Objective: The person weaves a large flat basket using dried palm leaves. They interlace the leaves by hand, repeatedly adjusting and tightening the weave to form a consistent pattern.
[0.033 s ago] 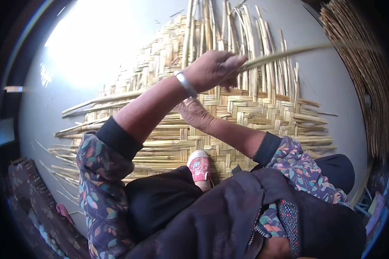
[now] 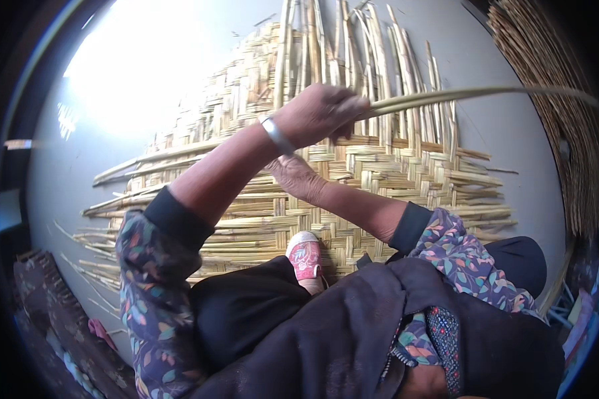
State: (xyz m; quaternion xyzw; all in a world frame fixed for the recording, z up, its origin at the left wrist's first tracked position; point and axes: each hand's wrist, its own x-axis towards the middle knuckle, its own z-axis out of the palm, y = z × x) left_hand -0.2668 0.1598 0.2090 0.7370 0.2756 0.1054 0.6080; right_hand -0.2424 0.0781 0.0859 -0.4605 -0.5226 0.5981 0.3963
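Note:
My left hand (image 2: pixel 321 114), with a silvery band at the wrist, is closed on one end of some long split reeds (image 2: pixel 439 98). They stretch to the right over the work, and their far end is blurred. Below and behind the left wrist is my right hand (image 2: pixel 298 177), low over the woven reed mat (image 2: pixel 369 171). My left forearm covers its fingers, so I cannot see what they hold. The mat has a crosswise pattern of pale yellow strips. Loose upright reeds (image 2: pixel 379 63) stick out at its far edge, and uneven ends (image 2: pixel 116 199) jut out at the left.
My pink patterned shoe (image 2: pixel 304 258) rests on the mat close to me. A large bundle of thin reeds (image 2: pixel 546 100) lies at the far right, on the grey floor (image 2: pixel 512 146). Dark cloth (image 2: pixel 66 319) is heaped at the lower left. Bright glare covers the upper left.
My left hand has shifted slightly left and down with the reeds, which now show as separate strands. My right hand has stayed nearly in place.

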